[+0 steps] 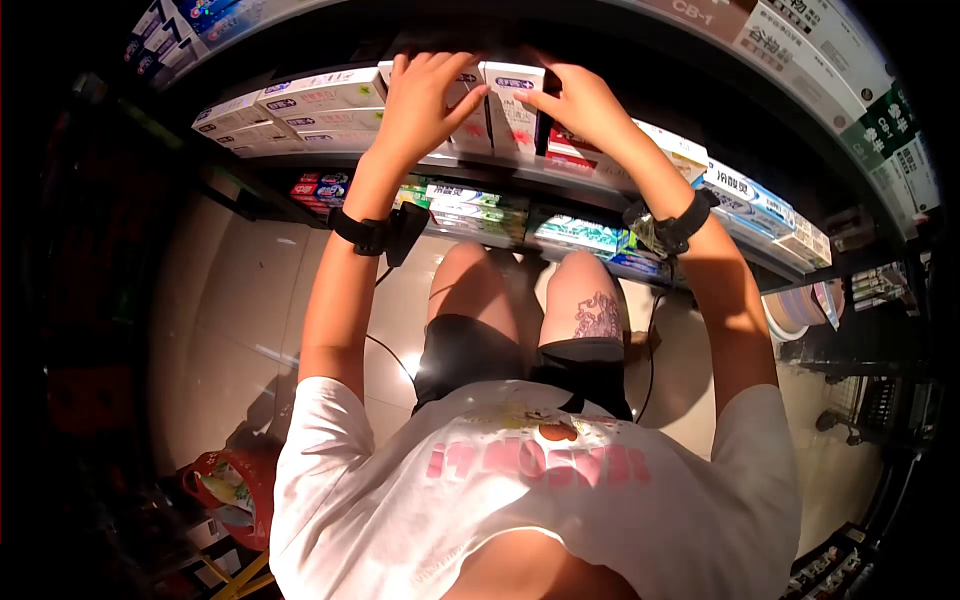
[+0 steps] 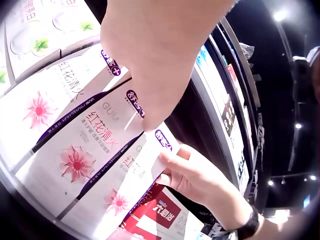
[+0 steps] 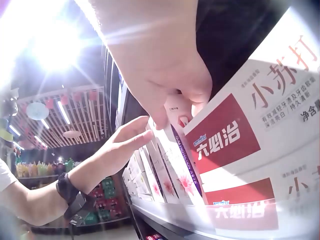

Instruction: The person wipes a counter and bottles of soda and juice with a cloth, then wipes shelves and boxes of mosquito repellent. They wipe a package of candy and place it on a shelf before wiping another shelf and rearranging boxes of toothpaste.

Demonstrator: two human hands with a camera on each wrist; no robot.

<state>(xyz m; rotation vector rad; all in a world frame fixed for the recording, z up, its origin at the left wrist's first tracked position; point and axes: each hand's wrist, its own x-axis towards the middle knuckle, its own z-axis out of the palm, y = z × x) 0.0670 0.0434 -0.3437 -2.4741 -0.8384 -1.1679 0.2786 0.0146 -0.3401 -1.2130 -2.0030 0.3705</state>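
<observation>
Upright white boxes with pink flowers [image 1: 513,125] [image 2: 77,162] [image 3: 186,180] stand side by side on the shelf. My right hand [image 1: 590,105] [image 2: 187,172] [image 3: 160,75] pinches the upper end of the rightmost one, thumb on its front and fingers round the far side. Over the tops of the boxes left of it lies my left hand [image 1: 430,105] [image 2: 150,65] [image 3: 122,142], fingers extended and thumb touching near an upper edge. The left fingertips are partly hidden behind the boxes.
Stacked red-and-white boxes [image 2: 162,212] [image 3: 225,135] adjoin on the right, white boxes [image 1: 320,95] lie stacked on the left. Another shelf [image 1: 690,15] overhangs the hands, and a lower one holds cartons [image 1: 580,232]. A red basket [image 1: 235,490] stands on the floor at left.
</observation>
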